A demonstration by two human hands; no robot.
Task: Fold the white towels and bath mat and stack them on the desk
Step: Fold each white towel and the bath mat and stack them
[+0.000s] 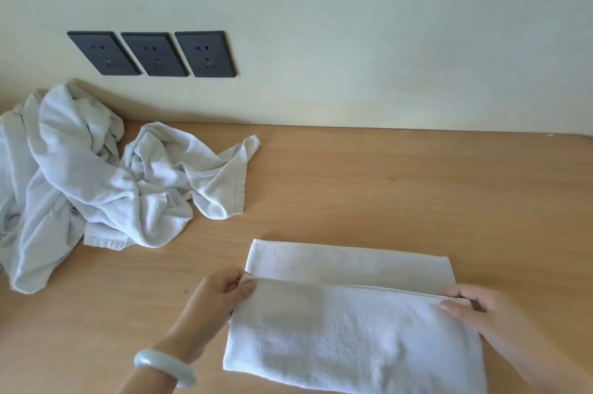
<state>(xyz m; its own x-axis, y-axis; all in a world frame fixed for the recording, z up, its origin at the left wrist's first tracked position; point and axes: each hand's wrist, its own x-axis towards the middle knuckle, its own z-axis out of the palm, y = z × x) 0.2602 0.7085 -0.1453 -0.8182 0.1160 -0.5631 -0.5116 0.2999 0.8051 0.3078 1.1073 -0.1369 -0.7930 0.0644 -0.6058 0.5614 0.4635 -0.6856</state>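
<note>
Fingers (231,279) of the left hand (214,299) curled, pinching the left end of the folded towel (353,339) at its top flap. Right hand (481,313) pinches the right end, thumb on top. Towel lies flat on the desk (385,188), near side. Crumpled towels (80,175) heaped far left, well apart.

Counted three black wall sockets (154,54) at upper left; one wooden desk (385,188) across the lower frame; one half-folded white towel (353,332) at lower centre; two hands, left hand (221,294) and right hand (481,310), at its ends; one pale bangle (163,366) at the bottom edge; could not split the crumpled white heap (80,175) at left into pieces.
</note>
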